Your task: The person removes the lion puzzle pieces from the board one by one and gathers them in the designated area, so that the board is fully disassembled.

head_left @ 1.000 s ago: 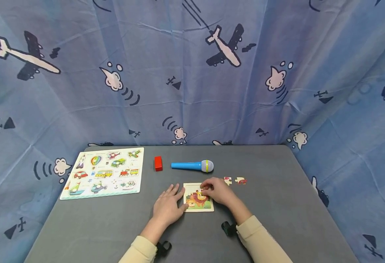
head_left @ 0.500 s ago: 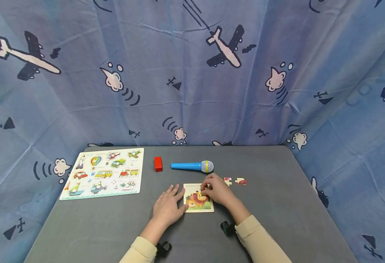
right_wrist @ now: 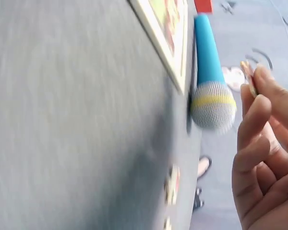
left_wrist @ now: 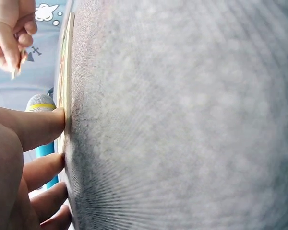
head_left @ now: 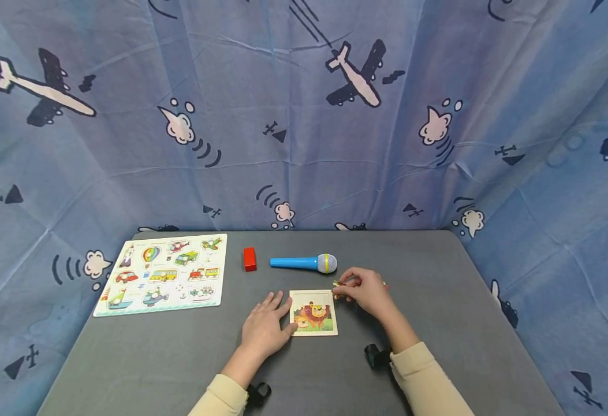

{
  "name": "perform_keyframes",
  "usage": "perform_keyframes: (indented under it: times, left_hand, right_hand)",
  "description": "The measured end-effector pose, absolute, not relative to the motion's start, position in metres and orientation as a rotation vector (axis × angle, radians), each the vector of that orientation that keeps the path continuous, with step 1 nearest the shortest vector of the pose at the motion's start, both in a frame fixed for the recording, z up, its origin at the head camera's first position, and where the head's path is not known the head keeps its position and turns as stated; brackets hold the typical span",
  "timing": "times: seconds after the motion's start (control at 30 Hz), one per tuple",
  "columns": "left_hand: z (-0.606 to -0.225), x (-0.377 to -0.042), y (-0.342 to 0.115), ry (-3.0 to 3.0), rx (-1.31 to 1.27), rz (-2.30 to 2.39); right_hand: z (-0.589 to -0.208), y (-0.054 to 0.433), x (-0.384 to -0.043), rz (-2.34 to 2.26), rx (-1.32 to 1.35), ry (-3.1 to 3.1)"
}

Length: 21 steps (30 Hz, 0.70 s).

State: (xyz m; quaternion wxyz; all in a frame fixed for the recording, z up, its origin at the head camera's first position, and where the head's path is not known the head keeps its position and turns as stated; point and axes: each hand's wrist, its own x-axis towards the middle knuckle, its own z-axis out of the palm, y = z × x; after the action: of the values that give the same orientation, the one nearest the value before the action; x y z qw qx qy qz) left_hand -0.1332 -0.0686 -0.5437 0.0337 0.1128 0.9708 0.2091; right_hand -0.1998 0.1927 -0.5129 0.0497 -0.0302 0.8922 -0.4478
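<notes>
A small square lion puzzle board (head_left: 314,333) with a pale frame lies at the middle of the table; its upper strip shows no picture. My left hand (head_left: 263,326) lies spread at its left side, thumb on the lower left corner and index fingertip at the left edge. The left wrist view shows the fingers touching the frame's edge. Just past the board's upper right corner, my right hand (head_left: 368,292) pinches a small puzzle piece (right_wrist: 249,79) between thumb and index finger. Two loose puzzle pieces (right_wrist: 173,185) lie on the table, mostly hidden by this hand in the head view.
Behind the board lies a blue toy microphone (head_left: 298,263), with a red block (head_left: 250,259) to its left. A large picture board of vehicles (head_left: 171,294) covers the table's left part. A patterned blue curtain (head_left: 304,144) hangs behind the grey table (head_left: 470,346).
My right hand has moved right, off the puzzle board, with the puzzle piece between its fingers, and now covers most of the loose pieces. My left hand has stayed put.
</notes>
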Motion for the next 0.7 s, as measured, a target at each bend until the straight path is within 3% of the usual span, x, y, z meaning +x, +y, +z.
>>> perform_keyframes:
  times: [0.7]
  left_hand:
    - [-0.545, -0.133, -0.071, 2.987, 0.374, 0.582]
  right_hand:
    - [-0.521, 0.306, -0.220, -1.253, 0.015, 2.874]
